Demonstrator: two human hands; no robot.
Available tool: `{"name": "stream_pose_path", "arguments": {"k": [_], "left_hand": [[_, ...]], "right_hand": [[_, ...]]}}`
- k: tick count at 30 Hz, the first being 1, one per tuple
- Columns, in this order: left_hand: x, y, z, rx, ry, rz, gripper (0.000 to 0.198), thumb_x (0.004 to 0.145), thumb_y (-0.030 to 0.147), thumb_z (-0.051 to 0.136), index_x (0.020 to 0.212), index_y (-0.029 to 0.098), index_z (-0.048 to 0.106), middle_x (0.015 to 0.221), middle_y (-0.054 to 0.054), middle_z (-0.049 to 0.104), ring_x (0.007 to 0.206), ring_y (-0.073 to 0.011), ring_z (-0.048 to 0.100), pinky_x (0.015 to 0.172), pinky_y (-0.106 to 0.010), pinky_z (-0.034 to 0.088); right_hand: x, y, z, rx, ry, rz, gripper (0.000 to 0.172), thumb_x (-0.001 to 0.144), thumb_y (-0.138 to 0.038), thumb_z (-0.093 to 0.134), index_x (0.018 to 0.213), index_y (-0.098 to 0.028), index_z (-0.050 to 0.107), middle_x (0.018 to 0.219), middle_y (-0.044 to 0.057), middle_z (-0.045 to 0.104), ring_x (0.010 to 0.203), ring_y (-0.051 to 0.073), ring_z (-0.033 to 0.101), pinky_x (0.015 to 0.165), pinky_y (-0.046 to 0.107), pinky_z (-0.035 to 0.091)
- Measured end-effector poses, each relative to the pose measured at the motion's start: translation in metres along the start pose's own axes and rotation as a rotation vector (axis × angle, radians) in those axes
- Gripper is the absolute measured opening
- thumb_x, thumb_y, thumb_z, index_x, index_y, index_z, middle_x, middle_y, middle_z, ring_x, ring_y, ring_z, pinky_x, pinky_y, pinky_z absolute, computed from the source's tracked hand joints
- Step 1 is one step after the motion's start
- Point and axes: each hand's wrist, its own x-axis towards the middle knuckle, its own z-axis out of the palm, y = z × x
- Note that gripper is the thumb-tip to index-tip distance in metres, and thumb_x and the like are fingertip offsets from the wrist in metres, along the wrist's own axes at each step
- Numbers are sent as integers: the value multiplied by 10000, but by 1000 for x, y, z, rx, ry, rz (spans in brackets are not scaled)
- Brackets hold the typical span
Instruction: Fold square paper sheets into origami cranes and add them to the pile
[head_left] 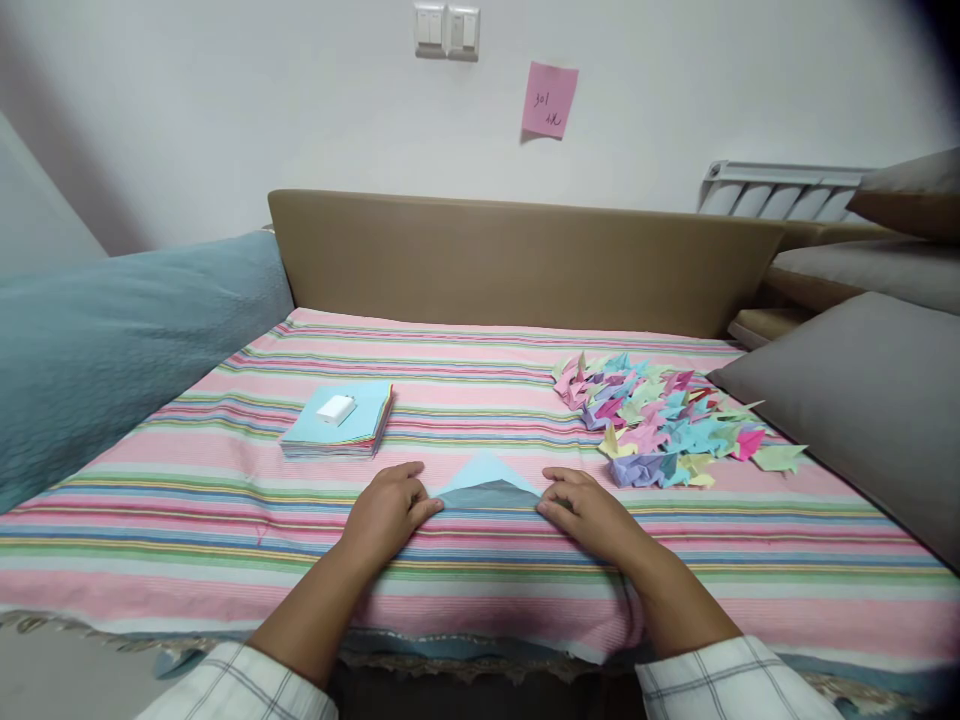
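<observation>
I log both forearms reaching forward over the cloth (247, 590), hands low and apart. The left hand (390, 512) has thumb and fingers closed on one corner of the folded sheet (487, 493); the right hand (583, 508) grips the opposite corner. A white block (335, 409) rests on the paper stack (367, 430); cranes (660, 420) lie heaped to the right. The sheet lies flat between the fingertips, peak pointing away.

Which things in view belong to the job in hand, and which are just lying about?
Job:
blue sheet, folded, held by left hand and right hand
paper stack, likely supply
folded paper pieces, likely earlier output

Lying about, apparently:
white block, atop the stack
grey cushions
pink note
</observation>
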Motion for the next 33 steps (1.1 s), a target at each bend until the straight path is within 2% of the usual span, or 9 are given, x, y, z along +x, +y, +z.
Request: {"name": "stream_pose_path", "arguments": {"k": [11,26,33], "left_hand": [[2,0,2,81,-2,-18,311,817,422,541,640,193,654,1176,-95,625,1107,-258,553,922,-373,443],[1,3,3,107,31,-25,249,790,368,582,613,203,639,1156,-69,639,1084,-251,563,919,-380,453],[1,4,2,90,29,-27,246,793,351,581,610,195,630,1169,-98,629,1087,-271,560,907,-400,453]], "right_hand": [[4,-10,5,-78,91,100,315,873,-395,450,772,-192,669,1204,103,576,1143,233,493,952,358,369],[8,-11,11,-135,134,153,269,856,-382,476,726,-193,617,1129,87,599,1086,227,515,921,332,374],[8,-13,10,-161,152,153,253,852,-363,491,683,-196,577,1043,84,614,1035,220,530,880,315,386]]}}
